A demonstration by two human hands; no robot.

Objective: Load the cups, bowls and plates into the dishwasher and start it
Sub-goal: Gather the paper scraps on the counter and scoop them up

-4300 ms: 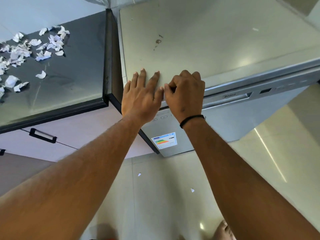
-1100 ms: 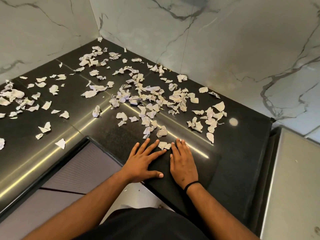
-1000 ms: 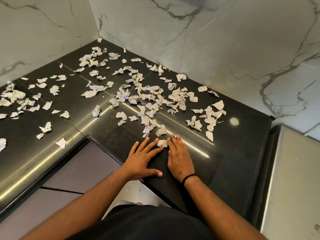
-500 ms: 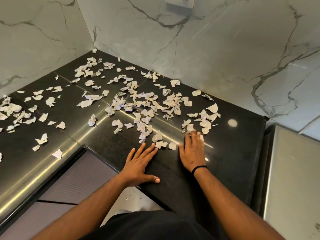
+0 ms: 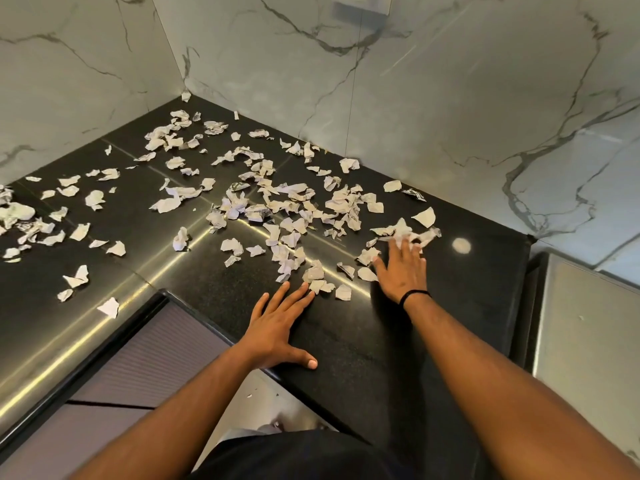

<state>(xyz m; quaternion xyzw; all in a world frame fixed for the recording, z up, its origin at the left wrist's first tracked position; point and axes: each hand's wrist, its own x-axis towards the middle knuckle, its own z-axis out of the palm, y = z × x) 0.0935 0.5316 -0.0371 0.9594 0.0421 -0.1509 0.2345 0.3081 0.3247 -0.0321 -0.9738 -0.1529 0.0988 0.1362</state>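
Grey metal at the right edge is the dishwasher (image 5: pixel 588 341); only its flat top shows, so whether it is loaded or running cannot be told. No cups, bowls or plates are in view, and judging by this, the loading is either finished or not underway here. Beside it, the black stone counter (image 5: pixel 467 306) is strewn with torn paper scraps (image 5: pixel 277 206). The right hand (image 5: pixel 401 271) lies flat, fingers spread among scraps. The left hand (image 5: pixel 277 327) presses flat near the counter edge, fingers splayed.

Blk counter (image 5: pixel 207 292), wht veined wall (image 5: pixel 450 116)
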